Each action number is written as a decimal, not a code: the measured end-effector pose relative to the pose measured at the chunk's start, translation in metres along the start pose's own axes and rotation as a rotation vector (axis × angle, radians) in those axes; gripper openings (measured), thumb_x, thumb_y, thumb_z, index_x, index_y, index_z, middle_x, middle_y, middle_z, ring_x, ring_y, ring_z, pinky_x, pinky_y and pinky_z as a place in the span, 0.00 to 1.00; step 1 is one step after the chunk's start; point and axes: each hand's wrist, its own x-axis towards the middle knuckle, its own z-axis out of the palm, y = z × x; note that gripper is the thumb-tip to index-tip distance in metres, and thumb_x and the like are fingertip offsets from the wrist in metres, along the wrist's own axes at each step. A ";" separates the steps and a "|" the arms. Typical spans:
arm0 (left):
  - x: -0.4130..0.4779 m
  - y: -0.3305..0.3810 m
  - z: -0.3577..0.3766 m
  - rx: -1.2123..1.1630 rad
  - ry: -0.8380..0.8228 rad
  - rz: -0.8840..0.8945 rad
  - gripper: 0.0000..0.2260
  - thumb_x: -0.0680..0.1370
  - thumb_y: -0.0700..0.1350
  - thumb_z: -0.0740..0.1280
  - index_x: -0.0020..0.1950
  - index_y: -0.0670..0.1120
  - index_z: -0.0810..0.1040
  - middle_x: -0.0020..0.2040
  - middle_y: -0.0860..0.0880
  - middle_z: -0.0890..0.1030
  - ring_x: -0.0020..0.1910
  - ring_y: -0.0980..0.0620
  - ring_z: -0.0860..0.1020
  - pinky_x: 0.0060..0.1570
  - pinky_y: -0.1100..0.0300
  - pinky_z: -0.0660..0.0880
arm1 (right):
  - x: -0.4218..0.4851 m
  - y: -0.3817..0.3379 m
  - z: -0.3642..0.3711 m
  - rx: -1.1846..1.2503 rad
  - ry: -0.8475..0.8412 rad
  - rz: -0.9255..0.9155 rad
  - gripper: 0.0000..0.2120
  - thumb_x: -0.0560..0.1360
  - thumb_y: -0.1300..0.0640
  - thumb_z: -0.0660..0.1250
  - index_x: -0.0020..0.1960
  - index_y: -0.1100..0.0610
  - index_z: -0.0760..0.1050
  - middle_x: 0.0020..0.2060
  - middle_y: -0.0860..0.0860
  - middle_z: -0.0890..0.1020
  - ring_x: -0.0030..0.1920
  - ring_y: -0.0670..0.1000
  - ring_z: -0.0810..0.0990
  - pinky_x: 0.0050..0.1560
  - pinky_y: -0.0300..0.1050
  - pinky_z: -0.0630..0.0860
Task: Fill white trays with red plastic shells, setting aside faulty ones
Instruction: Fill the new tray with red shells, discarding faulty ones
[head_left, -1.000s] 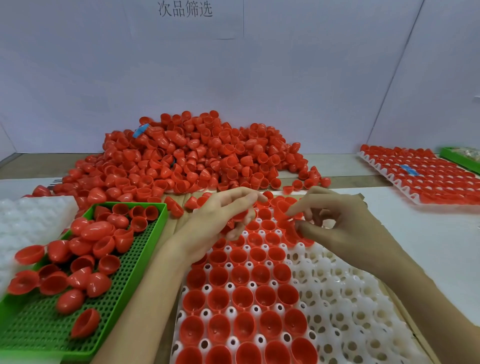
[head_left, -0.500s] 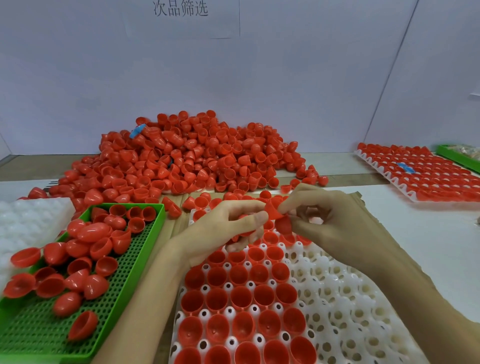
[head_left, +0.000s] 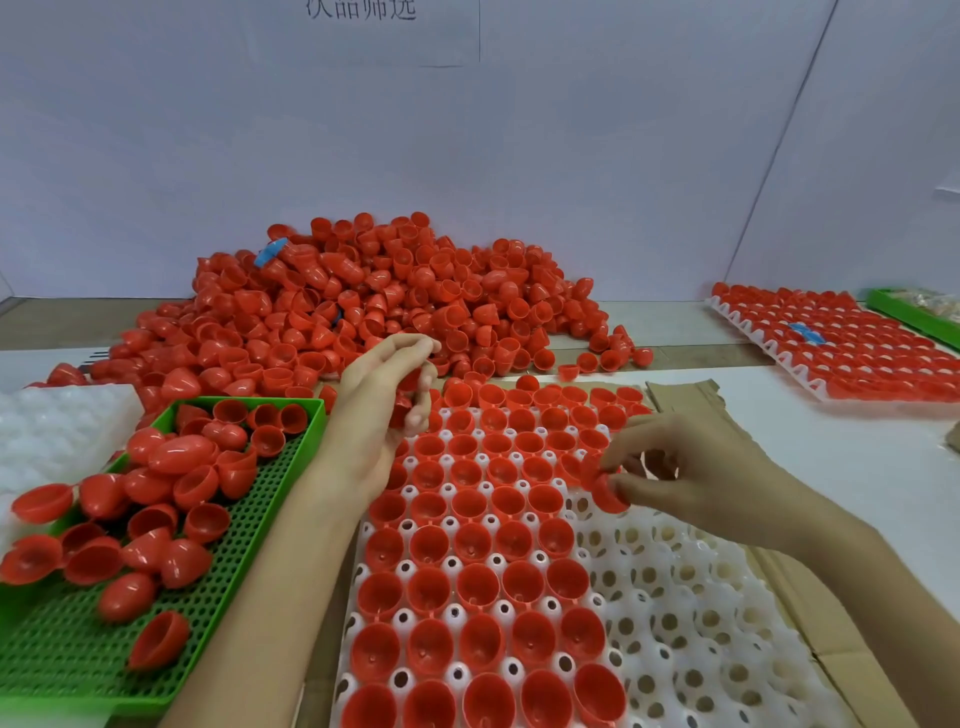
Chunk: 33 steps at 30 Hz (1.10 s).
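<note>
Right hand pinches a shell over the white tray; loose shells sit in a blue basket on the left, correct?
No: the head view shows the basket is green, not blue. The right hand does pinch a shell over the white tray.

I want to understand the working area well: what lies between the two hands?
In the head view, filled rows of the white tray lie between the left hand and the right hand: red shells seated in its pockets.
</note>
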 end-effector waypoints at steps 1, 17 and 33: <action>0.000 0.000 0.000 -0.002 0.009 0.002 0.07 0.82 0.45 0.65 0.48 0.48 0.81 0.33 0.52 0.74 0.25 0.56 0.67 0.27 0.65 0.64 | 0.000 -0.001 0.002 -0.022 -0.010 -0.005 0.04 0.74 0.48 0.72 0.43 0.38 0.83 0.40 0.40 0.80 0.40 0.42 0.76 0.39 0.34 0.71; 0.000 0.000 0.002 0.012 -0.019 -0.019 0.06 0.81 0.47 0.65 0.50 0.48 0.81 0.37 0.51 0.76 0.27 0.56 0.68 0.28 0.65 0.68 | 0.014 -0.022 0.019 -0.361 -0.247 0.017 0.10 0.76 0.50 0.71 0.58 0.45 0.82 0.41 0.38 0.76 0.38 0.38 0.72 0.35 0.31 0.65; 0.000 0.001 0.000 0.008 -0.005 -0.030 0.07 0.81 0.46 0.64 0.49 0.48 0.81 0.36 0.51 0.77 0.27 0.56 0.69 0.28 0.65 0.66 | 0.020 -0.021 0.008 -0.309 -0.324 0.066 0.14 0.75 0.60 0.70 0.59 0.48 0.82 0.44 0.44 0.82 0.43 0.45 0.79 0.48 0.43 0.80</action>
